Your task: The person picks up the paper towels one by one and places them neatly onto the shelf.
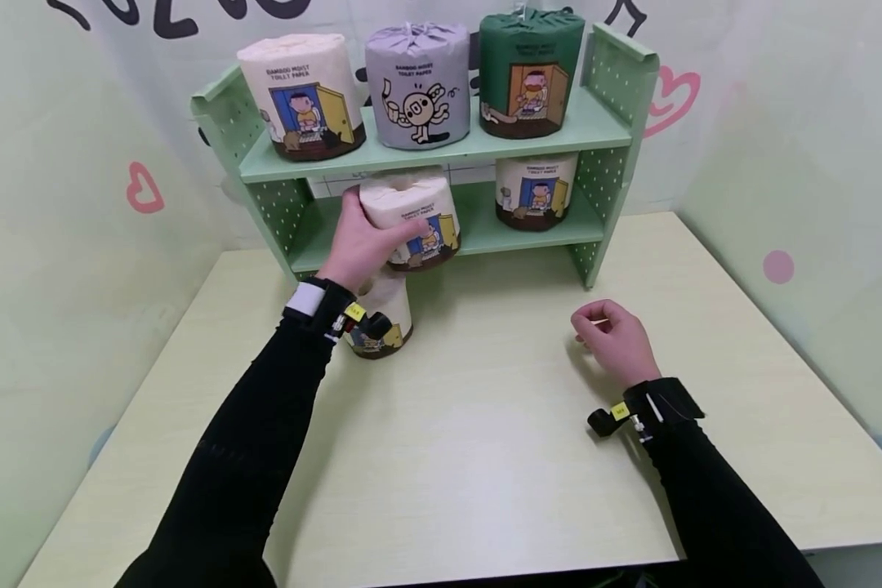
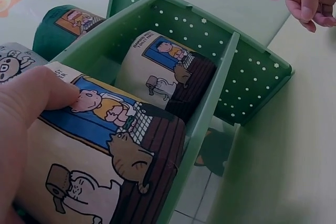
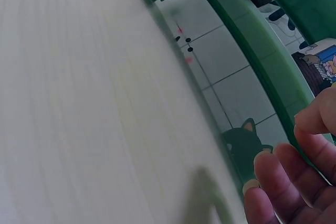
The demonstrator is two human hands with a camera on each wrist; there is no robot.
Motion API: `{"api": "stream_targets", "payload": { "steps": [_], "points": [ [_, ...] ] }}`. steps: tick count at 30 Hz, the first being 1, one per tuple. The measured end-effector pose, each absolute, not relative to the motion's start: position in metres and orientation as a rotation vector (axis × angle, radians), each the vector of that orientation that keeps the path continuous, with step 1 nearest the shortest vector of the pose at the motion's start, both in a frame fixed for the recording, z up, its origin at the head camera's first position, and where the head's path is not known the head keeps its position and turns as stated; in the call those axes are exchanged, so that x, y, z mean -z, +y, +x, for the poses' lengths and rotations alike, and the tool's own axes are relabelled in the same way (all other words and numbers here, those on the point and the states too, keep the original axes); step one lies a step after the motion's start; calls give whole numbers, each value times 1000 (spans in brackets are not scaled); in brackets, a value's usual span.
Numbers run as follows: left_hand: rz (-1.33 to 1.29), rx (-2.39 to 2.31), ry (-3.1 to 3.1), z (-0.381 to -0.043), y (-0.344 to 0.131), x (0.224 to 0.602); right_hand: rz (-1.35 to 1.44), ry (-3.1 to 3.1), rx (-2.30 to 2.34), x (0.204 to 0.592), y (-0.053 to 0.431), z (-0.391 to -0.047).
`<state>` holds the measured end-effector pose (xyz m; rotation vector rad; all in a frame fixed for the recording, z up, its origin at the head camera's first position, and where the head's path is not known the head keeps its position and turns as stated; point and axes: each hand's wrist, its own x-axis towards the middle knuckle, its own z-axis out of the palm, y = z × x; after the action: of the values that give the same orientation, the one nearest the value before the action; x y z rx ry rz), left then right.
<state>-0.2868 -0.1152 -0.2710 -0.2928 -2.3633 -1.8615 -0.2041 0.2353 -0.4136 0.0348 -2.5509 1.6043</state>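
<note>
My left hand point(image 1: 358, 243) grips a cream toilet roll point(image 1: 425, 202) with cartoon print and a brown base, thumb across its front and fingers round its far left side. This roll is at the front of the green rack's lower shelf point(image 1: 485, 237), slightly tilted. In the left wrist view, the thumb point(image 2: 37, 95) presses on the printed wrapper. A similar roll point(image 1: 392, 306) stands on the table below, partly covered by the left wrist. My right hand point(image 1: 617, 339) hovers over the table at the right, fingers loosely curled and holding nothing.
On the top shelf point(image 1: 441, 159) stand a cream roll point(image 1: 305, 77), a lilac roll point(image 1: 416, 69) and a green roll point(image 1: 518, 49). Another cream roll point(image 1: 535, 163) sits at the lower shelf's right end. The rack's dotted side panels point(image 1: 613, 98) flank the shelves, with a wall behind.
</note>
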Motion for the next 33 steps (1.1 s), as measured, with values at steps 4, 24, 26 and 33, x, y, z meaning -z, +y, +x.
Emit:
{"api": "stream_targets", "payload": {
  "steps": [4,24,26,33],
  "points": [
    [-331,1843,-2378,-285,-104,264,33,-2551,-1599,415,235,-204],
    [-193,1475,-2523,-335,-81,282,28,-2551,-1598,415,236,-204],
    [-187,1464,-2509,-335,-79,283,27,-2551,-1598,415,236,-204],
    [-188,1469,-2442,-336,-75,287,38,-2555,-1594,415,235,-205]
  ]
}}
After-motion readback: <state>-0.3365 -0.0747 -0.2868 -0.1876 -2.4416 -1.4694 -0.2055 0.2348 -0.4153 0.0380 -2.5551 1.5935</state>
